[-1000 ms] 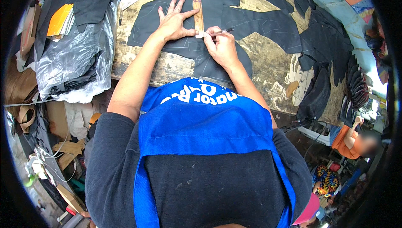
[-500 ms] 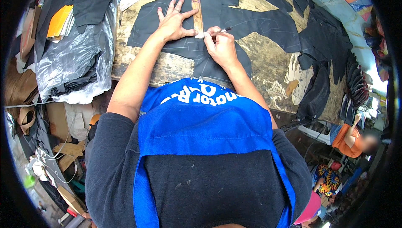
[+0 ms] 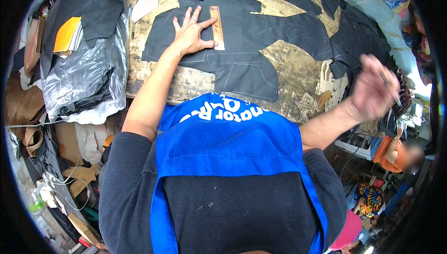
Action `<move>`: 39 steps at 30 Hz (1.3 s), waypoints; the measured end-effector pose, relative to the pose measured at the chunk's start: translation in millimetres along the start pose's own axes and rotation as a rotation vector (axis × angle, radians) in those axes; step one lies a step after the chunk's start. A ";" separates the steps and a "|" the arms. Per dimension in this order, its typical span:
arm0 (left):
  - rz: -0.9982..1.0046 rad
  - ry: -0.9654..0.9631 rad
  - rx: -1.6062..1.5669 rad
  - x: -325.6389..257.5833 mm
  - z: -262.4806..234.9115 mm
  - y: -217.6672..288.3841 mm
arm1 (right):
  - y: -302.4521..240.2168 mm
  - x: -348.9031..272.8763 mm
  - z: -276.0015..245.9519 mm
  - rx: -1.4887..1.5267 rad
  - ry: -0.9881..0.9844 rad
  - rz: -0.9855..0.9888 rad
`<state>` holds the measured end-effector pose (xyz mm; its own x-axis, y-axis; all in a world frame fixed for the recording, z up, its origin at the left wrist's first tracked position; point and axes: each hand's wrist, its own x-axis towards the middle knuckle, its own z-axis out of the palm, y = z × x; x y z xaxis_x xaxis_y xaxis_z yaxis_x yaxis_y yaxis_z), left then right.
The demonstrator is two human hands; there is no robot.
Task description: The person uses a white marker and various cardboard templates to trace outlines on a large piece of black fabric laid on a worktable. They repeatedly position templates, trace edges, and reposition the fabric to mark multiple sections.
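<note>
My left hand lies spread on a black leather-like sheet, fingers apart. Its forefinger and thumb touch the left edge of a narrow tan ruler-like strip, which lies on the black material. Thin pale outlines are drawn on the sheet and on the black pieces to its right. Out past the right part of the table, my right hand is raised and smeared by motion. A slim pen shows along its fingers, its pale end sticking out.
Black pieces lie over the worn wooden table, with cut scraps at its far edge. A plastic-covered black stack with an orange-covered pad stands at the left. Pale templates lie far left; a person in orange is at the right.
My right hand has left the strip's near end and swung far right with the pen. The left hand stays spread against the strip; the view has shifted slightly.
</note>
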<state>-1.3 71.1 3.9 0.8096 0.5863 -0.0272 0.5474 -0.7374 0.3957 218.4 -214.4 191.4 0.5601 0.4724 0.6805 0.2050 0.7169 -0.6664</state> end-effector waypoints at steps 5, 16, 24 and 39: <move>0.004 0.016 0.000 -1.5 -0.3 -2.1 | 28.7 -10.9 -54.4 -1.241 -0.120 0.465; 0.027 0.016 0.030 0.7 1.5 -2.1 | 6.5 -107.9 -202.5 -1.414 -0.054 1.225; 0.013 0.009 -0.031 -2.2 -2.3 -0.5 | 53.7 -59.6 -113.8 -1.751 0.013 0.705; 0.068 0.026 -0.042 2.5 19.2 -15.7 | 321.3 -81.9 326.6 -1.075 -0.789 0.398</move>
<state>-3.8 77.7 -20.0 0.8384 0.5444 0.0249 0.4816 -0.7615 0.4337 -23.8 144.7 21.0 0.2040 0.9686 0.1421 0.8514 -0.1039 -0.5141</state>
